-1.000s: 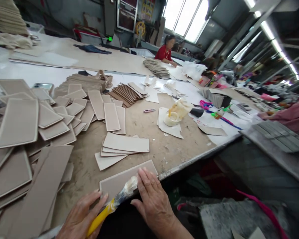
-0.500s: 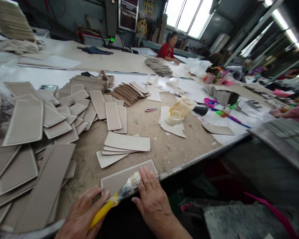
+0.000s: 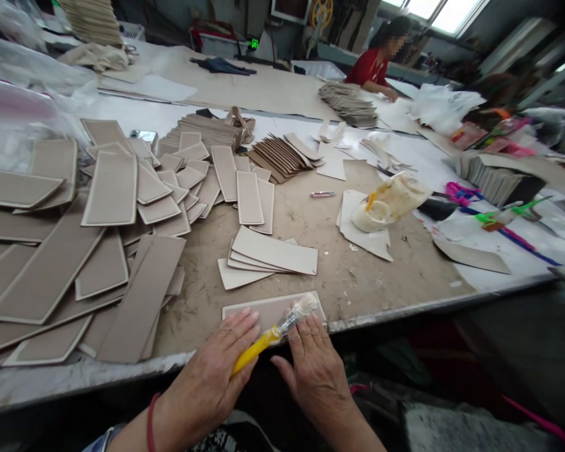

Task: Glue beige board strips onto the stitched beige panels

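A flat taupe panel with a pale border (image 3: 245, 308) lies at the table's front edge. My left hand (image 3: 221, 361), a red band at its wrist, holds a yellow-handled brush (image 3: 257, 351) between thumb and palm, its fingertips on the panel. The brush's whitish bristles point right, just over the fingers of my right hand (image 3: 313, 355). That hand rests flat on the panel's right part, fingers stretched, thumb apart. Behind the panel lies a small fanned stack of pale pieces (image 3: 277, 251).
Bordered panels (image 3: 110, 188) are heaped on the left. Right of centre, a pale glue-smeared container (image 3: 371, 215) stands on scrap. A pen (image 3: 322, 194) and brown strips (image 3: 280, 157) lie farther back. A person in red (image 3: 370, 68) works across the table.
The view has shifted, so the table scene sits farther left to right. My left hand has come forward onto the panel with the brush; my right hand stays at the panel's right part.
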The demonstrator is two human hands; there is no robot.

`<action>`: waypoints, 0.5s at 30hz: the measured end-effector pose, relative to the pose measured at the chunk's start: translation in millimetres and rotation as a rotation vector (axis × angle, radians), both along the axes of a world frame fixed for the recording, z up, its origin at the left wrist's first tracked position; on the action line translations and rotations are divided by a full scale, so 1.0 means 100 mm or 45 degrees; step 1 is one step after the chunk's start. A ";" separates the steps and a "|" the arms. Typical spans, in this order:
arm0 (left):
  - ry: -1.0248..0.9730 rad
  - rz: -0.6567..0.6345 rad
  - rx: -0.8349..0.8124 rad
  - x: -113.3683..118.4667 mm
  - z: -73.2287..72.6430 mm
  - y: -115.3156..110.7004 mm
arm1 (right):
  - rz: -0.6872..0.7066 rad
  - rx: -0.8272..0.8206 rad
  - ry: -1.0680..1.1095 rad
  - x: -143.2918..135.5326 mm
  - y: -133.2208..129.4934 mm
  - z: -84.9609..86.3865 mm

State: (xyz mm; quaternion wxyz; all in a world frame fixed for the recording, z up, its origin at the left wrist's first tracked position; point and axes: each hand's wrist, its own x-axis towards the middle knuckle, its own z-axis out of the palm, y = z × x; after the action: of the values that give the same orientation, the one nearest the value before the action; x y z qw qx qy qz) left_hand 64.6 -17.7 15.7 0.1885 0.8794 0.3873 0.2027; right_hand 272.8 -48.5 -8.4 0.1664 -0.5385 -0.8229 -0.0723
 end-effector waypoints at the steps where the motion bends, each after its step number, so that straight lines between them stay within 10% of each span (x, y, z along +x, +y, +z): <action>1: 0.014 -0.011 0.025 0.00 -0.02 0.00 | -0.022 -0.033 0.005 -0.02 -0.01 0.01; 7: 0.054 -0.016 0.134 0.00 -0.07 0.01 | 0.130 -0.263 0.062 -0.16 0.00 0.06; 15: 0.103 -0.019 0.128 0.01 -0.06 0.05 | -0.005 -0.002 0.050 0.19 0.01 -0.07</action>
State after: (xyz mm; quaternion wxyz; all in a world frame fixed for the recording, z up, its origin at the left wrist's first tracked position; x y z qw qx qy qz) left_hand 65.1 -13.1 9.7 0.1295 0.8982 0.3774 0.1847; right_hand 292.3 -47.0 -15.5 0.1819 -0.5416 -0.8184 -0.0614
